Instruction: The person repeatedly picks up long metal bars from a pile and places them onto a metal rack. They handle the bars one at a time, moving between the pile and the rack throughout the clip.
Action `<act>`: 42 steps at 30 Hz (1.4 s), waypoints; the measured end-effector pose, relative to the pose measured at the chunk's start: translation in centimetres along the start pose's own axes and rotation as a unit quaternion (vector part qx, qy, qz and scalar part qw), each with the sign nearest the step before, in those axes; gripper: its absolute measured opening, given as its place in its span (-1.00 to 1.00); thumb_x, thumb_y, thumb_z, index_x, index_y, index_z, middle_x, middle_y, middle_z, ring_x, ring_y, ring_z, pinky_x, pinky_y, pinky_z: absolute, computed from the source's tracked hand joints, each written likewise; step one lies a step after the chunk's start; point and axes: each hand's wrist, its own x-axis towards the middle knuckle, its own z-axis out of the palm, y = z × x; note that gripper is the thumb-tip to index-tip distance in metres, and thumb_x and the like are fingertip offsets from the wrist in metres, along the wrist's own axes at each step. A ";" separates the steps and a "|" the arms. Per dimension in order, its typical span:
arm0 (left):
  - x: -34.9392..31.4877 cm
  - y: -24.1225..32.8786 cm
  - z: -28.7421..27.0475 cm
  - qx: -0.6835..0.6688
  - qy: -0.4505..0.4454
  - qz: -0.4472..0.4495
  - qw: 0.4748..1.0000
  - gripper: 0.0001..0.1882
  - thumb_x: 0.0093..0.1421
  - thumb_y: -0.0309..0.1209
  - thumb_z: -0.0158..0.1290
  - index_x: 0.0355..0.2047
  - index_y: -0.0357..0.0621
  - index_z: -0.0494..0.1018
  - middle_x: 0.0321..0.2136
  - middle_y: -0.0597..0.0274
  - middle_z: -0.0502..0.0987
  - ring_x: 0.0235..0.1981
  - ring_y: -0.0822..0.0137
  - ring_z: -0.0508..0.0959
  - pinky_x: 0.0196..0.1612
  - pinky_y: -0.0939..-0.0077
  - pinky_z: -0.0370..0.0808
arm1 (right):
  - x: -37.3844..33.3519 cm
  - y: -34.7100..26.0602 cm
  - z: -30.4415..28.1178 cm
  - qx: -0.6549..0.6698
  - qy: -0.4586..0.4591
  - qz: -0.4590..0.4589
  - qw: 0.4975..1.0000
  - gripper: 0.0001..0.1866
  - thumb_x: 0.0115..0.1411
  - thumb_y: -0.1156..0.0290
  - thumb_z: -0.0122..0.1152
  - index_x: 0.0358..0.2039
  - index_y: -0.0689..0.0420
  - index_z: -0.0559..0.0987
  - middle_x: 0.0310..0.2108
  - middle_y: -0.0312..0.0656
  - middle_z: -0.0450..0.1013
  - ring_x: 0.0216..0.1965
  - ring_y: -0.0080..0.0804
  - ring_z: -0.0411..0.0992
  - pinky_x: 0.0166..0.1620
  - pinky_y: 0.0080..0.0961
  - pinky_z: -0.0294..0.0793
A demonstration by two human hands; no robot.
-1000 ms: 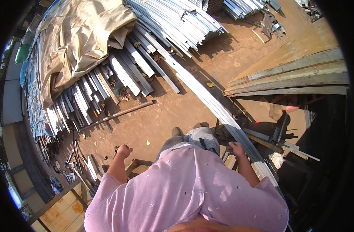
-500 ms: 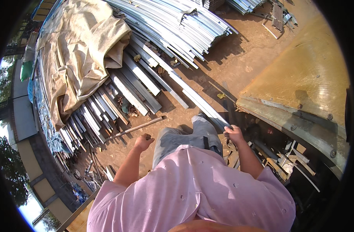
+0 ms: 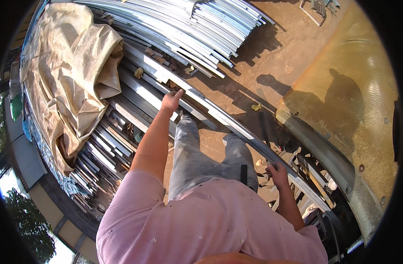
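A long, straight metal bar (image 3: 236, 125), pale grey and box-like, slants across in front of me from the stack at upper left down to the lower right. My left hand (image 3: 171, 102) reaches forward and is closed at the bar's near edge, close to the stack. Farther along the same edge, my right hand (image 3: 278, 174) has its curled fingers against the bar. The bar's undersides at both grips are hidden. Beneath my left hand lie more metal lengths (image 3: 146, 94) of the stack.
A tan tarpaulin (image 3: 65, 66) covers part of the stack. Beyond lies a pile of shiny metal profiles (image 3: 210, 35). On the right stands a yellowish curved panel (image 3: 351, 105) with a bolted rim. Scrap pieces (image 3: 313, 171) lie under the bar's right end.
My left hand has reached forward from beside my waist to the bar. The bar now extends farther past my right hand toward the lower right; my right hand sits lower in view.
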 end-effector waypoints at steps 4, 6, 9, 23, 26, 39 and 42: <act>14.8 -0.8 2.9 -0.195 -0.044 -0.076 0.977 -0.26 0.29 0.16 0.14 0.09 -0.36 0.46 -0.04 0.10 0.56 -0.01 0.27 0.55 0.11 0.34 0.45 | -0.4 0.1 3.0 0.042 0.061 0.055 0.996 -0.77 0.37 0.33 0.19 -0.19 0.28 0.53 -0.32 -0.11 0.62 -0.32 -0.40 0.59 -0.25 -0.45 0.59; 21.6 -0.8 4.4 -0.276 -0.040 -0.098 0.955 -0.20 0.30 0.17 0.11 0.19 -0.38 0.40 0.06 0.01 0.52 0.11 0.18 0.51 0.24 0.29 0.40 | 0.0 1.3 4.8 0.045 0.076 0.079 0.993 -0.80 0.38 0.36 0.17 -0.17 0.26 0.53 -0.32 -0.11 0.60 -0.35 -0.40 0.59 -0.28 -0.43 0.57; 28.5 0.4 6.5 -0.321 -0.003 -0.157 0.934 -0.18 0.33 0.17 0.06 0.27 -0.36 0.32 0.16 -0.02 0.45 0.16 0.12 0.46 0.31 0.23 0.34 | 0.9 1.5 7.8 0.049 0.089 0.068 0.993 -0.82 0.36 0.39 0.18 -0.18 0.27 0.51 -0.34 -0.12 0.59 -0.35 -0.40 0.57 -0.23 -0.41 0.57; 43.4 -1.3 11.9 -0.489 0.107 -0.242 0.831 -0.25 0.25 -0.09 0.23 0.30 -0.33 0.33 0.32 -0.03 0.35 0.28 0.00 0.39 0.31 -0.13 0.28 | 6.7 4.9 10.4 0.026 0.146 0.076 0.986 -0.83 0.36 0.37 0.19 -0.21 0.23 0.49 -0.36 -0.16 0.55 -0.36 -0.45 0.53 -0.25 -0.48 0.55; 41.5 -1.2 10.2 -0.480 0.143 -0.198 0.842 -0.45 0.22 -0.28 0.26 0.12 -0.41 0.48 0.09 -0.04 0.55 0.00 0.03 0.60 0.07 -0.01 0.54 | 7.6 4.9 10.1 0.033 0.137 0.072 0.987 -0.83 0.35 0.38 0.20 -0.23 0.24 0.50 -0.37 -0.19 0.54 -0.38 -0.49 0.51 -0.28 -0.53 0.51; 23.9 3.5 -1.7 -0.573 0.048 -0.090 0.813 -0.80 0.34 -0.37 -0.04 -0.17 -0.17 0.53 -0.21 0.11 0.58 -0.22 0.11 0.59 -0.12 0.14 0.59 | 3.7 -0.2 8.5 0.122 0.055 0.002 0.991 -0.86 0.34 0.42 0.22 -0.22 0.24 0.52 -0.36 -0.17 0.58 -0.39 -0.48 0.54 -0.29 -0.52 0.55; 22.4 4.4 -0.1 -0.622 -0.006 -0.066 0.780 -0.90 0.22 -0.42 0.06 -0.44 -0.13 0.48 -0.57 0.21 0.43 -0.50 0.22 0.43 -0.32 0.28 0.49 | 1.1 -6.1 6.6 0.092 0.079 -0.045 0.992 -0.88 0.33 0.46 0.20 -0.22 0.25 0.52 -0.35 -0.18 0.58 -0.35 -0.49 0.54 -0.26 -0.53 0.53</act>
